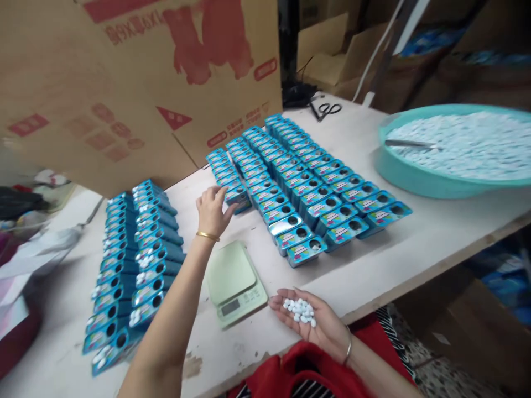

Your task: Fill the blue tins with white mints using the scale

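Note:
My left hand (213,213), with a gold bangle at the wrist, reaches over the table beside the nearest blue box (237,193) of a short row. Its fingers are curved and the thumb stands apart; nothing shows between them. Palm up and cupped, my right hand (326,330) holds a small heap of white tablets (300,310) near the table's front edge. Between my hands lies a pale green kitchen scale (231,265) with a bare platform. Rows of small blue boxes (305,249), each with a round hole on top, stand beyond it.
More blue boxes (149,287), several with white tablets on their tops, stand at left. A turquoise basin (431,185) full of white tablets, with a metal utensil (410,144) in it, is at right. Black scissors (329,109) lie behind. A large cardboard box (145,94) rises at back left.

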A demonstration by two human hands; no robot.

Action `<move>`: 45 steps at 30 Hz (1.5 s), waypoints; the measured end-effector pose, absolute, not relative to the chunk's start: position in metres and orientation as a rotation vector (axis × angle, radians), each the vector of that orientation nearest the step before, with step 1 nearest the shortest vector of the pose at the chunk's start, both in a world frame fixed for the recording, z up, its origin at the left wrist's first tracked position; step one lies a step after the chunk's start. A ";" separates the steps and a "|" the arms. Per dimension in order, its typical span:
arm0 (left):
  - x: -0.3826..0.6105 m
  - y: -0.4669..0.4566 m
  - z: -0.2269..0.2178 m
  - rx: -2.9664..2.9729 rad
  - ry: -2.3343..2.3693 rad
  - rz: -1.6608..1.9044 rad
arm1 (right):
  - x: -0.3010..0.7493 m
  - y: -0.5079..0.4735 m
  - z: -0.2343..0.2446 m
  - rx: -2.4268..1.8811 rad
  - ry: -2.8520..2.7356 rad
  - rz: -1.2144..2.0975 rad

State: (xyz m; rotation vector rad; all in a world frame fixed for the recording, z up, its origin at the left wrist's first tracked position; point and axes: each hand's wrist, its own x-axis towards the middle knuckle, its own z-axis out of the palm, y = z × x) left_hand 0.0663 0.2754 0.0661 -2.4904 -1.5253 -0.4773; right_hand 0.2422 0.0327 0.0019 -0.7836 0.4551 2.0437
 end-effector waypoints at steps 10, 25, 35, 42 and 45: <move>-0.076 0.083 0.089 -2.138 -1.868 -0.404 | 0.238 0.020 0.001 -0.839 0.360 2.144; -0.001 0.099 0.134 -2.641 -1.486 -0.177 | 0.238 0.005 0.005 -0.775 0.263 2.128; 0.032 0.138 0.113 -2.809 -1.377 -0.055 | 0.244 0.006 0.006 -0.730 0.264 2.101; 0.055 0.060 0.103 -2.927 -1.449 -0.741 | 0.243 0.010 0.003 -0.698 0.323 2.111; 0.084 0.028 0.070 -3.218 -1.356 -0.540 | 0.241 0.012 0.004 -0.718 0.329 2.102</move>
